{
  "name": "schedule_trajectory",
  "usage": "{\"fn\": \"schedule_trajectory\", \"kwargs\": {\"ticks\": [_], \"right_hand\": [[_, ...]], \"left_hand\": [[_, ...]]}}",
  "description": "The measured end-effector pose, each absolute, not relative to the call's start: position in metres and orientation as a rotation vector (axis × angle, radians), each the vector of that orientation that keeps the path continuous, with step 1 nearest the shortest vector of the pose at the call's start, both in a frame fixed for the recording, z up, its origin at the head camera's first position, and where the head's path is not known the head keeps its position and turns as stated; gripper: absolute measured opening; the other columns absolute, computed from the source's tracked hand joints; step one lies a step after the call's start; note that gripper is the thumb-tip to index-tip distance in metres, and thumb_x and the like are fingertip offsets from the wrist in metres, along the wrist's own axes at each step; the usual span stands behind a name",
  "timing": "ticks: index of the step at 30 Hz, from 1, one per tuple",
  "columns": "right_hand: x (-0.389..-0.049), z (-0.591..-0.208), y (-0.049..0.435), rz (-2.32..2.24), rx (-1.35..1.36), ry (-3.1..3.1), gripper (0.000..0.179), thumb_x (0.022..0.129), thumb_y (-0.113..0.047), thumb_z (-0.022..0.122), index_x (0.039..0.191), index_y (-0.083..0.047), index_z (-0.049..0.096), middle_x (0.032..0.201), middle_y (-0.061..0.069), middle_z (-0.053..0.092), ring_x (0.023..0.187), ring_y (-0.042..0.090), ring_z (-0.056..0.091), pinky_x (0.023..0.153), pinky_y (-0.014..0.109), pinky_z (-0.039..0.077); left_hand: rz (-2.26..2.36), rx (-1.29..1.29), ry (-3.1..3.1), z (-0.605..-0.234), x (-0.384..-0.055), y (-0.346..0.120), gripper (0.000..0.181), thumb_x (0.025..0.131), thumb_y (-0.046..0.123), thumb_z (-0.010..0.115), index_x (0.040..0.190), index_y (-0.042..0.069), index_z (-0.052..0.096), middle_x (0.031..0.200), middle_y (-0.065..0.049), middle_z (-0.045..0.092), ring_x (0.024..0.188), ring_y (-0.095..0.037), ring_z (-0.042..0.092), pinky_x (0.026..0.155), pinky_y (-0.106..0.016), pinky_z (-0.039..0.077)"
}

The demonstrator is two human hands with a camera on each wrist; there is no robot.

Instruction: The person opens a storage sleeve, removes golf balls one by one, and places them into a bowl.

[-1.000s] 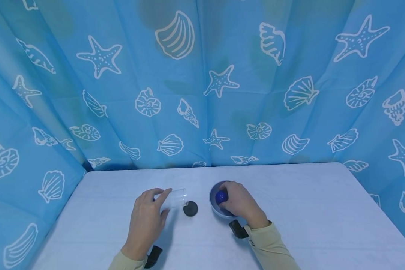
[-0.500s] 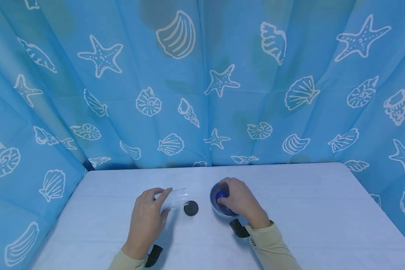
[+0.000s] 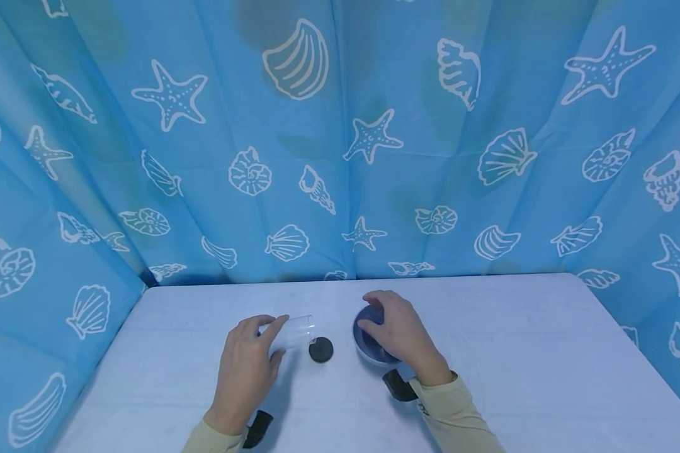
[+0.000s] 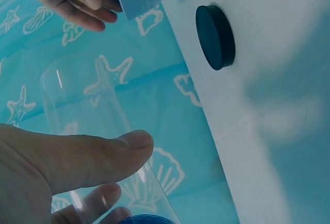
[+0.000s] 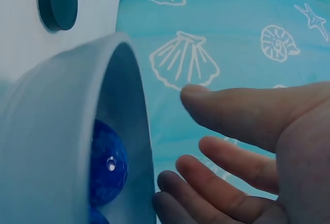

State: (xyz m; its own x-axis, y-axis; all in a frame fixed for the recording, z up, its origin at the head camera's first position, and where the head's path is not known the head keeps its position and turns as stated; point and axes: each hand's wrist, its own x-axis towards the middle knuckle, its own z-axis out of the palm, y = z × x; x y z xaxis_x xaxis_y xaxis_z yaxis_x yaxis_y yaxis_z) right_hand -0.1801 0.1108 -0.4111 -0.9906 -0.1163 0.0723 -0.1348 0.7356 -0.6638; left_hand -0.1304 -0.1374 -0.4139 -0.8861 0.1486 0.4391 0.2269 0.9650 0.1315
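Observation:
My left hand (image 3: 245, 371) grips a clear, see-through cylinder (image 3: 299, 332), tipped on its side with its free end toward the bowl. Something round and blue (image 4: 148, 219) shows at the cylinder's near end in the left wrist view. Over the blue-grey bowl (image 3: 356, 345) hovers my right hand (image 3: 406, 335), thumb and fingers apart with nothing between them. Inside that bowl the right wrist view shows a shiny blue ball (image 5: 110, 163), and part of a second blue ball (image 5: 97, 217) below it. From the head view the hand covers much of the bowl's inside.
A round black lid-like disc (image 3: 320, 350) lies on the white-covered table (image 3: 544, 365), between the cylinder and the bowl. Behind and at both sides hangs a blue curtain (image 3: 396, 182) with white shell and starfish prints.
The right hand has let go of a blue ball in the bowl; its fingers have spread and it has lifted slightly. The left hand keeps the cylinder in the same place.

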Motion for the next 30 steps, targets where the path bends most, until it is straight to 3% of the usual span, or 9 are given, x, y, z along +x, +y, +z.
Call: {"fn": "schedule_trajectory", "kwargs": {"ticks": [30], "right_hand": [[-0.171,-0.415,0.080,1.646,0.271,-2.615,0.038,0.096,-0.019,0.070,0.131,-0.007,0.062,0.123,0.010,0.066,0.109,0.021,0.066,0.095,0.033,0.055]], "left_hand": [[-0.252,-0.258,-2.654,-0.414,-0.132,-0.140,0.062,0.069,0.009,0.093,0.126,0.013,0.070,0.116,-0.015,0.066,0.111,-0.034,0.061,0.100,-0.052,0.048]]}}
